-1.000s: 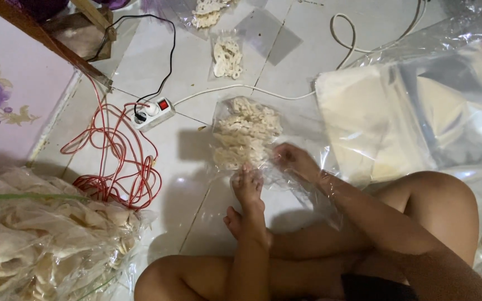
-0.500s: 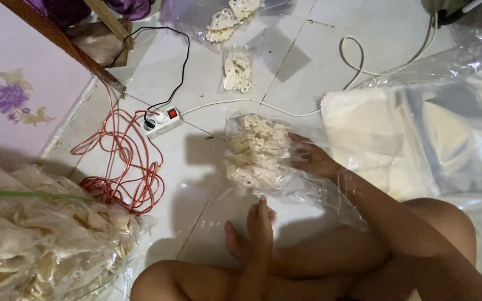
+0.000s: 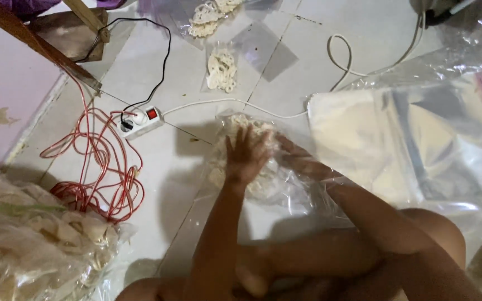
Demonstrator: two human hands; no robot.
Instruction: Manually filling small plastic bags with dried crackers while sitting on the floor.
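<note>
on the white tiled floor (image 3: pixel 157 167), the left hand (image 3: pixel 246 156) pressed flat and open on a clear bag of pale crackers (image 3: pixel 252 167) while the right hand (image 3: pixel 302 164) pinched its edge, where brittle pieces could have cracked or the thin plastic split.

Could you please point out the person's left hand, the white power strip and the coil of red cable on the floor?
left hand (image 3: pixel 246 155): head view, back of hand.
white power strip (image 3: pixel 140 121): head view, its top face.
coil of red cable (image 3: pixel 99 192): head view, bunched loops.
</note>
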